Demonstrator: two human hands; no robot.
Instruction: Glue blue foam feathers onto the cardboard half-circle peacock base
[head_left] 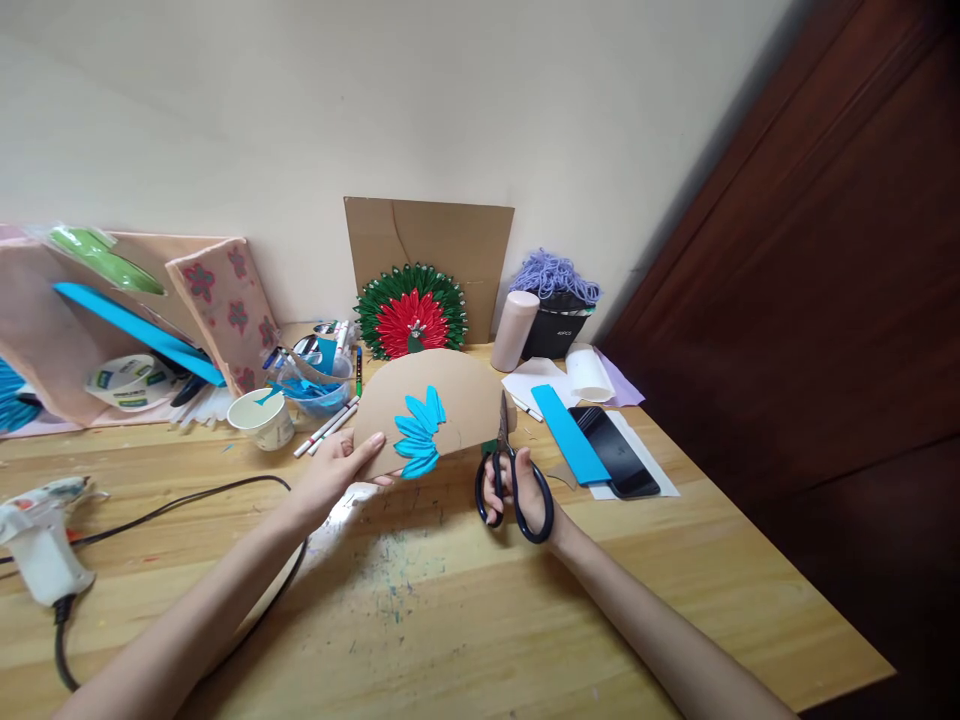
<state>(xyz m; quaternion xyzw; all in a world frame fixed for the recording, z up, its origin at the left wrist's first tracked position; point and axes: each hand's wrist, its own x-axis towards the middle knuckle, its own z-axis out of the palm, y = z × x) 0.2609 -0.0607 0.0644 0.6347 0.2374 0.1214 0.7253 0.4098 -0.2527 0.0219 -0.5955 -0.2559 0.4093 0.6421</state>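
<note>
Scanning from the left, I see a white glue gun on the tabletop, then a paper cup. My left hand pinches the cardboard piece by its left side above the tabletop, blue petals on its face. My right hand grips the scissors, blades at the cardboard's right side. Beyond, a blue strip lies beside a phone.

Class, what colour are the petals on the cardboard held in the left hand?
The petals are bright blue, as the head view shows.
</note>
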